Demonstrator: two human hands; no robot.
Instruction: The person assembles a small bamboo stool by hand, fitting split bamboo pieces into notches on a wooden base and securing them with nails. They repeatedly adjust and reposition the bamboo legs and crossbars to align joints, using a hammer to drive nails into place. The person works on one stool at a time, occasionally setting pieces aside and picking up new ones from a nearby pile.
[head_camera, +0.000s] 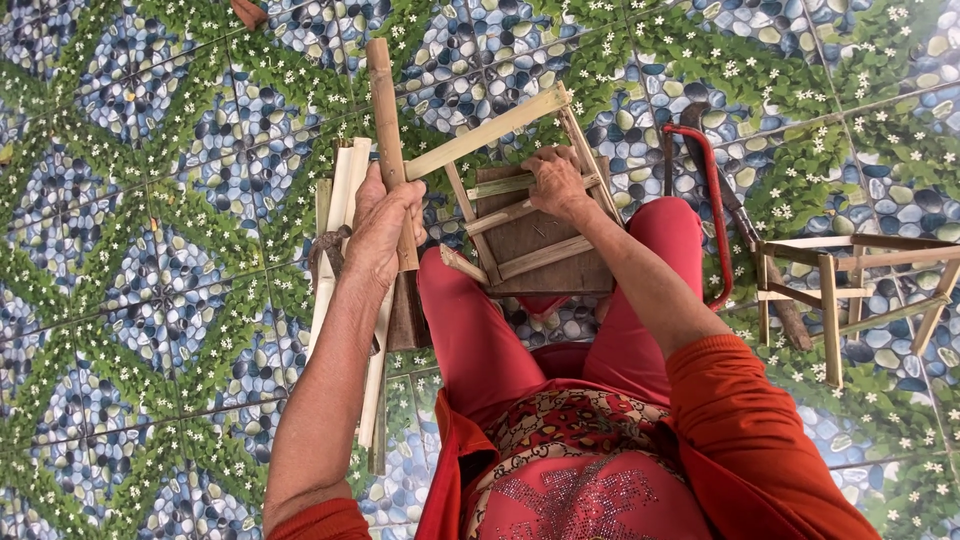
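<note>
My left hand (384, 222) is shut around a thick bamboo stick (387, 120) that stands upright as one leg of a small bamboo frame (500, 128). My right hand (556, 183) grips the thin cross slats (510, 213) of that frame, fingers curled over them. The frame rests over a dark wooden block (545, 268) between my knees, which are in red trousers.
Several split bamboo strips (340, 200) lie on the patterned tile floor by my left hand. A red-handled saw (712, 215) lies to the right of my knee. A finished small bamboo stool frame (850, 285) lies at the right edge.
</note>
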